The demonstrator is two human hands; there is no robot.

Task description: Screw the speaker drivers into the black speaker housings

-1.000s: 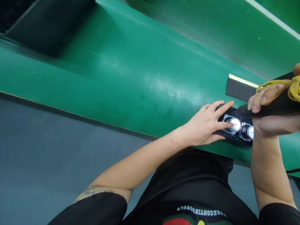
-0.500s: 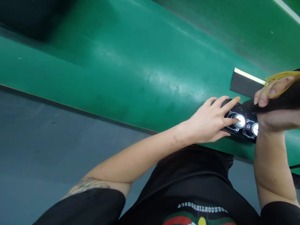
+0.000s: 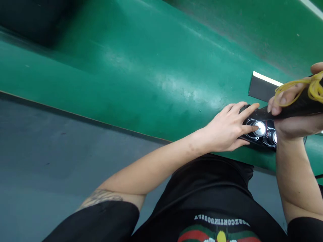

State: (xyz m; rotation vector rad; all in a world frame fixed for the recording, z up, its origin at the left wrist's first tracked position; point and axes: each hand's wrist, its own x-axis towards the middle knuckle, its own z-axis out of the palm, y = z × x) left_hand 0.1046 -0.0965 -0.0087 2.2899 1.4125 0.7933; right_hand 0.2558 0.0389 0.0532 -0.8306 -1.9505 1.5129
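Observation:
A black speaker housing [image 3: 259,144] lies near the bench's front edge, with two round silver-backed drivers showing inside it. My left hand [image 3: 230,127] straddles its left end, thumb at the near side and other fingers spread over the far side. One fingertip rests on the left driver [image 3: 259,129]. Over the right part of the housing, my right hand [image 3: 290,101] is wrapped round a long dark object [image 3: 300,108], whose kind I cannot make out. Thin yellow loops [image 3: 316,88] hang about that object and my fingers. My right wrist covers part of the second driver [image 3: 272,137].
A flat dark strip with a pale edge [image 3: 263,88] lies on the green bench [image 3: 151,77] beyond the housing. A large blurred dark shape [image 3: 32,20] is at the upper left. Grey floor [image 3: 50,154] shows below the bench edge.
My right hand and the dark object have shifted slightly left over the housing, and more of the yellow loops shows. My left hand stays on the housing, one finger still on the driver.

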